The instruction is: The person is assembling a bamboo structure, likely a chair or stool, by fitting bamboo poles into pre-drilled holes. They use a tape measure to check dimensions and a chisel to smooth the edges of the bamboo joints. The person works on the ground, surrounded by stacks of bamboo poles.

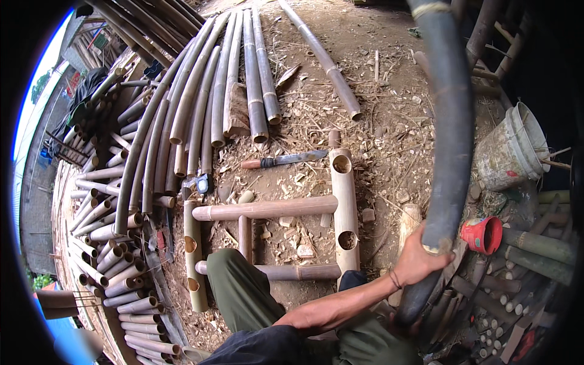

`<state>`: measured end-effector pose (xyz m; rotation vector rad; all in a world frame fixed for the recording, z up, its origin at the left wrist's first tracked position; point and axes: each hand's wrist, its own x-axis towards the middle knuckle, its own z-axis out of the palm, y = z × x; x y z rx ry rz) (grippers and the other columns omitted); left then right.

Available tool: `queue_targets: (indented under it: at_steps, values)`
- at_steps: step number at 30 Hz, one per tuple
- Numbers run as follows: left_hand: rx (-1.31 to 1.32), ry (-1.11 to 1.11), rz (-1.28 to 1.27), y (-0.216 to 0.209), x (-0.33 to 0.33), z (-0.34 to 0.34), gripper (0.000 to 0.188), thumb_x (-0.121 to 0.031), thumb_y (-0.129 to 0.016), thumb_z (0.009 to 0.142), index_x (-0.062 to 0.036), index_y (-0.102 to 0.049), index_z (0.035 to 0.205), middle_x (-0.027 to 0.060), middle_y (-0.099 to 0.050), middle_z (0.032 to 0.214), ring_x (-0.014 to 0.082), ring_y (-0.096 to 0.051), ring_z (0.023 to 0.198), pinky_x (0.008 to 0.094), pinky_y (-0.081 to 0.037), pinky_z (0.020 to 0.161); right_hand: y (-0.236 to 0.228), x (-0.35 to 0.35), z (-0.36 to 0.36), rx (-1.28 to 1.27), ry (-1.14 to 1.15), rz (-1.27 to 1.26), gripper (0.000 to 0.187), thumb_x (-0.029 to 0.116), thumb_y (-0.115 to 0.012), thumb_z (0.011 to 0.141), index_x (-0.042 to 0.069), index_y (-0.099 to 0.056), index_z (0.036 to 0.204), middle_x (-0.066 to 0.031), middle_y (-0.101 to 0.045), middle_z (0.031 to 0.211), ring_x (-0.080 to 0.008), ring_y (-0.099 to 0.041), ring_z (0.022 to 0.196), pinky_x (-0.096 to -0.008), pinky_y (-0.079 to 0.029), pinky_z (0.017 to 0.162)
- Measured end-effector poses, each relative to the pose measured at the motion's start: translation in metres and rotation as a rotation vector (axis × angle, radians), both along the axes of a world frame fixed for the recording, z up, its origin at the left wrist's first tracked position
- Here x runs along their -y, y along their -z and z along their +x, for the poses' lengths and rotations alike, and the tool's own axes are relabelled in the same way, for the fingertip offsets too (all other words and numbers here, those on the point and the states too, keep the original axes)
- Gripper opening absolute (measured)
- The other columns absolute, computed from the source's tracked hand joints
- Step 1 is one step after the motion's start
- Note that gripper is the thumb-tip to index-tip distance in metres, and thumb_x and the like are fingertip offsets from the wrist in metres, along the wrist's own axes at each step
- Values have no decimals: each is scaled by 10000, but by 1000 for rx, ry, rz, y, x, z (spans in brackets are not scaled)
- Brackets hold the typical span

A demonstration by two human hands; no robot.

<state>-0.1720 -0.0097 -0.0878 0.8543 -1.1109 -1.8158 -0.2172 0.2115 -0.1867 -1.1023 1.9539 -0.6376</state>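
Head camera shows one thick, dark bamboo pole [451,121] at the right of the scene, which runs from the far edge down to the near side. The step in hand appears to be the handling of this pole. To do it well, one should keep a firm grip, because such a long piece probably swings easily, and guide it clear of the white bucket [511,149] and the red cup [482,235] at the right. A second hand lower down would likely give better balance. The left hand [420,261] is wrapped around the near part of the pole, with the fingers at its left side and the thumb lying across its front. The right hand is not visible, so its state cannot be known. To the left, a bamboo frame [267,208] lies on the ground [395,91], and a knife [292,159] rests beyond its far rail.
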Motion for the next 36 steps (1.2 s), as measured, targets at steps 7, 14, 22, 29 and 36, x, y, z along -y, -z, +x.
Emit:
queue_targets:
  at_steps: [7,14,22,29,36]
  values:
    - [207,-87,371,119,28,8,638,-298,-826,698,61,-570,1158,131,-685,990,176,-652,854,317,-537,794,17,3,-13,6,229,244,926,423,-867,597,-53,-474,1288,-250,-602,1150,-330,-607,1079,-434,-480,918]
    - [153,-18,349,178,67,22,877,-312,-803,791,37,-319,1434,171,-547,1282,230,-551,1165,342,-460,988,39,38,-39,-105,251,201,791,331,-906,540,-48,-566,1146,-221,-665,968,-341,-672,905,-440,-522,818]
    - [450,-25,-136,129,80,71,427,-216,-685,872,6,-567,1218,153,-624,1172,250,-634,1052,367,-520,901,85,322,-94,-279,145,-223,883,251,-856,709,-8,-398,1418,-272,-522,1316,-369,-579,1147,-443,-459,967]
    - [772,-405,-149,166,68,206,369,-218,-661,843,15,-626,1127,183,-657,1062,303,-647,997,395,-521,882,12,384,-99,-130,165,-1007,440,64,-581,980,-1,-443,1392,-86,-582,1120,-160,-554,998,-284,-479,843]
    - [1326,-785,-166,206,33,348,503,-261,-675,791,58,-565,1165,253,-562,1156,406,-546,1084,453,-447,980,87,167,-61,26,-81,-333,433,-26,-565,919,5,-480,1343,-18,-560,914,-102,-525,767,-258,-456,680]
